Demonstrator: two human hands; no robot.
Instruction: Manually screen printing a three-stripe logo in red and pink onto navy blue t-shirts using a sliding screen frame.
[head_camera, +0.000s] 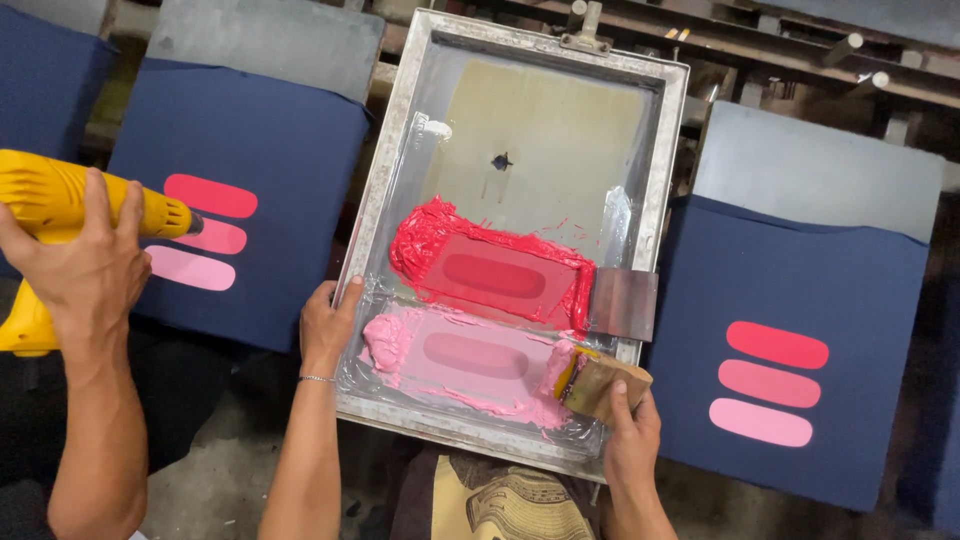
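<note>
Nearest, the right hand (632, 440) grips a wooden squeegee (600, 383) at the near right corner of the metal screen frame (385, 215)—its edge in pink ink (470, 360), red ink (480, 270) just beyond. Left hand (325, 325) grasps the frame's left rail. At far left, another person's hand (85, 265) clenches a yellow heat gun (60, 215) over a printed navy shirt (250, 150).

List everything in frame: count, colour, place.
screen frame: 1, silver metal, centre
ink patches: 2, red above pink, on the mesh
squeegees: 2, one wood-handled bottom right, one grey blade on frame's right edge
navy shirts: 2, three pink-red bars each, left and right
heat gun: 1, yellow, far left
co-worker's hand: 1, on heat gun
left hand: on frame's left edge
right hand: gripping wood-handled squeegee
</note>
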